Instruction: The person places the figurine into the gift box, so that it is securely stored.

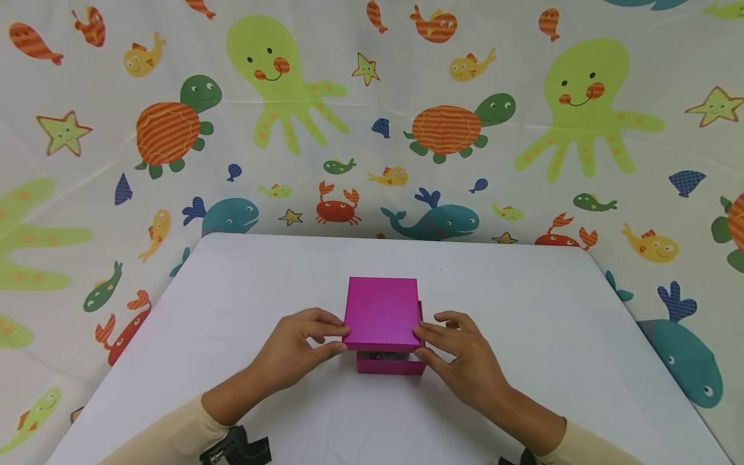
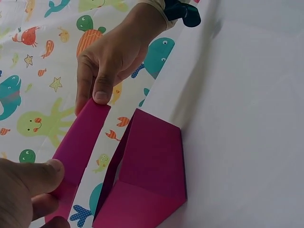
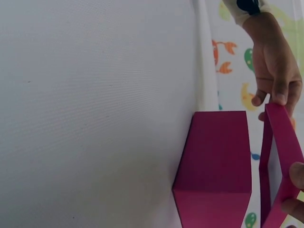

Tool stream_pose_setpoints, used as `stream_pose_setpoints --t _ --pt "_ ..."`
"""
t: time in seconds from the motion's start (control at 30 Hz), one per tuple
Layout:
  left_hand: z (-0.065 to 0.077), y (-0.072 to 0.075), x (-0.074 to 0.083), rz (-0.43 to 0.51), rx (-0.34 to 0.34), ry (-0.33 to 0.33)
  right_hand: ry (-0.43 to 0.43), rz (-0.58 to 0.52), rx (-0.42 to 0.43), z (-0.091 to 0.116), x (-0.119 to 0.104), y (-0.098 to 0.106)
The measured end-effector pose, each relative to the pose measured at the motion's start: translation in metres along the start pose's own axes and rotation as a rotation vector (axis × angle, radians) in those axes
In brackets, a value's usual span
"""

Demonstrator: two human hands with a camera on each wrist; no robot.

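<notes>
Near the middle of the white table (image 1: 244, 284), a little toward my edge, the magenta box (image 1: 388, 364) stands on the surface, and I hold its lid (image 1: 382, 314) just above it, clear of the base, with a gap showing between them. My left hand (image 1: 293, 352) pinches the lid's left edge, thumb under and fingers curled over the rim; my right hand (image 1: 462, 358) pinches the right edge the same way. Both sets of fingers are narrow, closed on the thin lid wall and nothing else.

In the left wrist view the lid (image 2: 78, 149) hangs apart from the box (image 2: 145, 175), with my thumb on its near end and the other hand's fingertips on its far end. The right wrist view shows the same: box (image 3: 216, 166) on the table, lid (image 3: 282, 161) beside it, apart.

To do this well, I judge that I should keep the lid level, both sides at one height, and move it straight along the box's walls so no corner catches. A light grip on the rims is enough; squeezing would bow the thin card. The base looks unheld, so any tilt could drag it across the table.
</notes>
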State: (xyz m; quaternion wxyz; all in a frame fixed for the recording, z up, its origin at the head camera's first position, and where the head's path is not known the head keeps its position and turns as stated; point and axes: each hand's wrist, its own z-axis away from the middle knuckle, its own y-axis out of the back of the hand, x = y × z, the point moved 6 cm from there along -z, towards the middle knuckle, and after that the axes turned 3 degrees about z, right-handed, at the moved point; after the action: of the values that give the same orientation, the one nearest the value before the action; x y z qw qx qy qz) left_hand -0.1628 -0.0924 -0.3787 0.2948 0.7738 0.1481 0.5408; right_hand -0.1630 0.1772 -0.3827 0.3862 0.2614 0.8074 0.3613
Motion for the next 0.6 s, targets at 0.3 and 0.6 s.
stream_pose_setpoints --t 0.3,0.6 --pt "-0.001 -0.007 -0.001 0.014 -0.011 -0.05 0.024 0.003 0.014 0.005 0.004 0.002" --pt "-0.002 -0.014 -0.001 0.033 -0.019 -0.063 0.027 0.018 0.01 0.01 0.009 0.002"
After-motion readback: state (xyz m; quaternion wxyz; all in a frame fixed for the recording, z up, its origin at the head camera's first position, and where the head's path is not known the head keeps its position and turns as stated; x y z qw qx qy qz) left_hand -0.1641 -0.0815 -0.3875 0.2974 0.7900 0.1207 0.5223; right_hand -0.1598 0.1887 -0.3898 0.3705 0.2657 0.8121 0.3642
